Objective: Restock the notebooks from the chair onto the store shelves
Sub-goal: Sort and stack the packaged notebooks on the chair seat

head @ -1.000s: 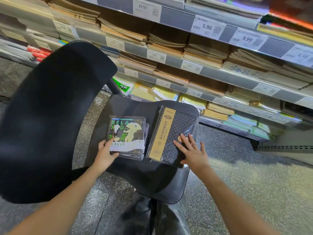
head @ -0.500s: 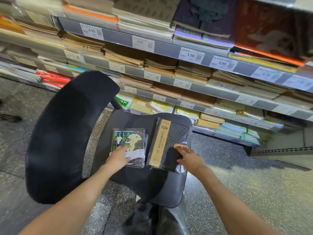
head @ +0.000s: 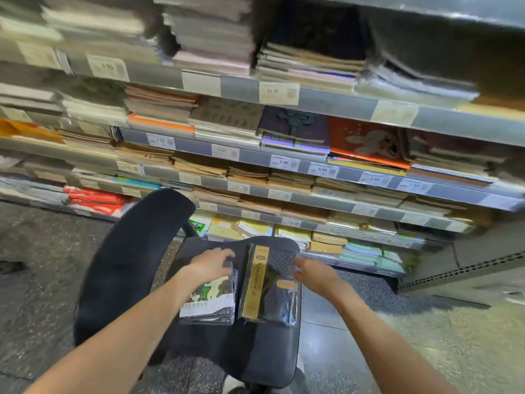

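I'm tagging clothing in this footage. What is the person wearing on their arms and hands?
Nothing shows on either: the left hand and right hand are bare, with no gloves. Both forearms are uncovered up to the frame edge, no sleeve in view. I see no watch or bracelet at the wrists; rings on the fingers are too blurred to tell.

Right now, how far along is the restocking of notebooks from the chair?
Barely begun. Both stacks sit on the black chair seat: left hand on the green cartoon-cover notebooks, right hand on the dark gold-banded notebooks. Neither is lifted; shelving remains.
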A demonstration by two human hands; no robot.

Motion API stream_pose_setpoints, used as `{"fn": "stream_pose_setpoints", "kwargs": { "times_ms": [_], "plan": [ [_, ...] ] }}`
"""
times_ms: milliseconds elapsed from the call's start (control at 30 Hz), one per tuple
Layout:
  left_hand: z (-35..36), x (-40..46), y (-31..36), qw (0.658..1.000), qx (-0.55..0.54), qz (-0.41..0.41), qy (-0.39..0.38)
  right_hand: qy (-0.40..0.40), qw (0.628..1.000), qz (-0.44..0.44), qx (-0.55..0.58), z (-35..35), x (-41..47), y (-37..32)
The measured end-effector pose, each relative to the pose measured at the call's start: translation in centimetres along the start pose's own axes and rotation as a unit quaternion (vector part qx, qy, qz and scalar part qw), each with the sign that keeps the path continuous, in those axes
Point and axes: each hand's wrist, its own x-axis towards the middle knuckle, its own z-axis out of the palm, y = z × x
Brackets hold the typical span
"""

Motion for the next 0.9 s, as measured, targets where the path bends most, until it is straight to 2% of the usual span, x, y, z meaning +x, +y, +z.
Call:
{"fn": "stream_pose_setpoints", "kwargs": {
  "times_ms": [367,600,733,900],
  "plan": [
    [-12.5,-4.7,7.5,0.994,-0.004,0.095,0.047,0.126,0.991,-0.044,0.006,-13.5,-5.7,-3.7],
    [-20.8,-9.4,12.6,0.981,-0.004,0.165,0.106,0.235,0.969,-0.072,-0.008,-22.5,-10.2,-5.3],
    [-24.8,-11.8,16.3,0.971,0.012,0.177,0.159,0.266,0.959,-0.09,-0.04,-27.2,-12.7,-5.9],
    [-29.3,-14.2,20.1,0.966,0.029,0.187,0.175,0.299,0.949,-0.085,-0.057,-33.2,-15.5,-6.3]
  ]
}}
